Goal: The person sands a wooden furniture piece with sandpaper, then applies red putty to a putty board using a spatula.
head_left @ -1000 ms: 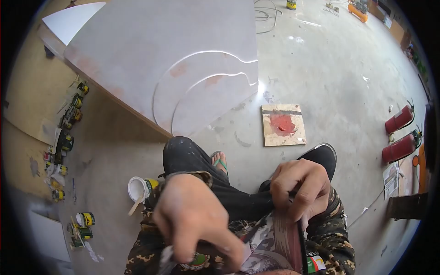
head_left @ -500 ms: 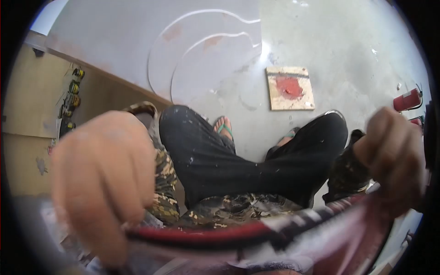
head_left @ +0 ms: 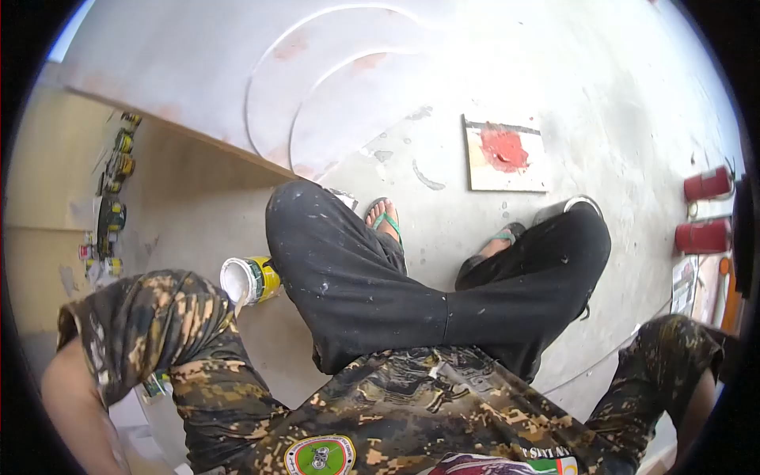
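Both my hands are out of view. My left forearm (head_left: 77, 408) goes down past the lower left edge below a rolled camouflage sleeve, and my right forearm (head_left: 697, 412) drops out at the lower right in the same way. A strip of purple and white printed cloth (head_left: 483, 465) shows at the bottom edge, below my chest; what my hands do with it is hidden. Beside my left knee stands an open yellow paint can (head_left: 264, 279) with a white inside and a handle or stick leaning at its rim.
A board with red paste (head_left: 505, 150) lies on the floor ahead. A large grey panel with curved white lines (head_left: 182, 71) spreads across the upper left. Several cans (head_left: 119, 170) line the left wall; red fire extinguishers (head_left: 703, 236) stand at right. A round metal rim (head_left: 584, 202) shows behind my right knee.
My hands, which were raised in front of the camera gripping the red, white and black cloth, have gone down and back out of view. Most of the cloth has left the picture too.
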Motion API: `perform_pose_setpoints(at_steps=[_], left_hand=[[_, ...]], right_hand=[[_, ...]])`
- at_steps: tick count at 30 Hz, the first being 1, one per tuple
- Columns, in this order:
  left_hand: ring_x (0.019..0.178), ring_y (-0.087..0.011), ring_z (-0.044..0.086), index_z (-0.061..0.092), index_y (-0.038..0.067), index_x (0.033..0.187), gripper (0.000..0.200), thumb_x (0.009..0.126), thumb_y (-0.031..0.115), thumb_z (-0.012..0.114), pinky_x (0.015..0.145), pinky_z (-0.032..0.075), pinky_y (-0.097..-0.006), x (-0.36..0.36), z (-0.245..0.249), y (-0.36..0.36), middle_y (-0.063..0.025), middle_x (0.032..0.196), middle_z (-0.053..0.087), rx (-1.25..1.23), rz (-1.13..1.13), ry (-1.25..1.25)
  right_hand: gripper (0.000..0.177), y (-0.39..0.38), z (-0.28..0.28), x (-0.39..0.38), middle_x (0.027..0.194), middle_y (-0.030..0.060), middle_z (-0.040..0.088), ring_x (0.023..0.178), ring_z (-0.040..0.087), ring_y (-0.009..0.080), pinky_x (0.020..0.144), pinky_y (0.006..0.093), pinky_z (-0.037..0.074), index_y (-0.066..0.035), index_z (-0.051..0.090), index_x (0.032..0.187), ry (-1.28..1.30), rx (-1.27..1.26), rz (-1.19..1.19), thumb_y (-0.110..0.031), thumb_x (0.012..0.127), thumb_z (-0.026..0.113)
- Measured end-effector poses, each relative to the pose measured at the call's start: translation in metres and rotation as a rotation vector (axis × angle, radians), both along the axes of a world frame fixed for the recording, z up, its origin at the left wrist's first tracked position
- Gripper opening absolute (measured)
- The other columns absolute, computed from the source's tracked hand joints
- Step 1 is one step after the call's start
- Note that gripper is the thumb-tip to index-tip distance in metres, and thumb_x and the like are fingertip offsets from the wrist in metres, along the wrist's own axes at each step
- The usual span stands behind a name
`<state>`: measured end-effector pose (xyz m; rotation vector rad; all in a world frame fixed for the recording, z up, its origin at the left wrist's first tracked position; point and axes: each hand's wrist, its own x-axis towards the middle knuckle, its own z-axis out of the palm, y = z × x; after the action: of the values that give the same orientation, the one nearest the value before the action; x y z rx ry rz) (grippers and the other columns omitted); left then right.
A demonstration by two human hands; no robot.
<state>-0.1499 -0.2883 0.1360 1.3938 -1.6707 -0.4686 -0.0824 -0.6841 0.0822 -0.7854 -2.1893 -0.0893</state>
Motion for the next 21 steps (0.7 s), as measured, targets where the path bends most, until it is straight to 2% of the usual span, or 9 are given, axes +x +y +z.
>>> perform_pose_setpoints(at_steps=[4,7,8,9,11,12,13,17,21], left_hand=[[0.057,-0.0060,0.049,0.055,0.007,0.122,0.034,0.088,0.010,0.050,0.048,0.031,-0.0180,0.016,-0.033,0.023,0.0080,0.073,0.051,-0.140,-0.139,0.029],[0.064,-0.0102,0.056,0.064,0.006,0.097,0.013,0.091,0.009,0.052,0.053,0.043,-0.0240,0.044,-0.084,0.050,0.0021,0.083,0.062,-0.542,-0.106,0.402],[0.066,-0.0116,0.059,0.067,0.006,0.088,0.015,0.092,0.009,0.053,0.054,0.047,-0.0260,0.056,-0.105,0.062,0.0001,0.086,0.066,-0.681,-0.103,0.520],[0.068,-0.0130,0.061,0.070,0.006,0.080,0.021,0.093,0.009,0.053,0.055,0.052,-0.0281,0.072,-0.129,0.073,-0.0019,0.089,0.069,-0.825,-0.104,0.638],[0.085,-0.0158,0.066,0.066,0.006,0.103,0.019,0.097,0.019,0.053,0.074,0.056,-0.0368,0.128,-0.189,0.066,-0.0042,0.103,0.067,-0.831,0.182,1.030],[0.084,-0.0174,0.067,0.062,0.004,0.110,0.023,0.097,0.022,0.057,0.075,0.057,-0.0337,0.135,-0.211,0.040,-0.0060,0.100,0.068,-0.938,0.742,1.029],[0.082,-0.0185,0.068,0.059,0.001,0.113,0.025,0.093,0.015,0.063,0.076,0.057,-0.0302,0.150,-0.217,0.020,-0.0072,0.097,0.069,-0.631,1.118,0.944],[0.089,-0.0175,0.066,0.053,0.000,0.118,0.036,0.088,0.010,0.070,0.078,0.054,-0.0294,0.177,-0.289,-0.021,-0.0086,0.099,0.068,-0.380,1.505,0.860],[0.081,-0.0173,0.066,0.047,-0.001,0.120,0.043,0.088,0.015,0.072,0.069,0.054,-0.0291,0.183,-0.312,-0.023,-0.0111,0.095,0.066,-0.535,1.601,1.109]], right_hand=[[0.005,-0.004,-0.004,-0.001,0.070,0.0055,0.064,0.042,0.052,0.0089,0.035,0.0188,0.032,0.002,0.064,0.082,0.220,0.315,-0.003,0.001,0.080,0.059],[0.020,-0.049,-0.007,0.008,0.099,0.0017,0.071,0.048,0.059,0.0091,0.040,0.0163,0.041,-0.002,0.068,0.103,0.514,0.368,-0.156,-0.008,0.085,0.061],[0.024,-0.025,-0.034,0.032,0.096,0.0060,0.064,0.075,0.063,0.0226,0.073,0.0212,0.052,0.001,0.067,0.106,0.541,0.820,0.040,-0.019,0.097,0.056],[0.027,0.019,-0.054,0.049,0.101,0.0035,0.071,0.086,0.069,0.0070,0.071,0.0253,0.055,-0.010,0.068,0.113,0.798,0.745,-0.180,-0.011,0.087,0.061],[0.033,0.038,-0.155,0.095,0.096,0.0036,0.067,0.076,0.060,0.0091,0.067,0.0238,0.050,-0.003,0.058,0.121,1.120,0.552,-0.367,-0.022,0.094,0.054],[0.046,0.047,-0.189,0.117,0.092,0.0036,0.062,0.065,0.052,0.0112,0.062,0.0222,0.044,0.003,0.048,0.129,1.429,0.342,-0.580,-0.034,0.101,0.046],[0.055,0.093,-0.190,0.131,0.099,0.0072,0.062,0.071,0.055,0.0104,0.065,0.0227,0.045,0.003,0.041,0.139,1.268,-0.142,-1.000,-0.037,0.102,0.045],[0.058,0.183,-0.259,0.115,0.103,0.0115,0.059,0.072,0.057,0.0108,0.062,0.0247,0.049,0.006,0.036,0.140,1.671,-0.236,-0.572,-0.035,0.101,0.048],[0.057,0.173,-0.263,0.115,0.099,0.0103,0.056,0.069,0.054,0.0083,0.049,0.0195,0.044,0.006,0.032,0.137,1.619,-0.065,-0.793,-0.020,0.095,0.060]])
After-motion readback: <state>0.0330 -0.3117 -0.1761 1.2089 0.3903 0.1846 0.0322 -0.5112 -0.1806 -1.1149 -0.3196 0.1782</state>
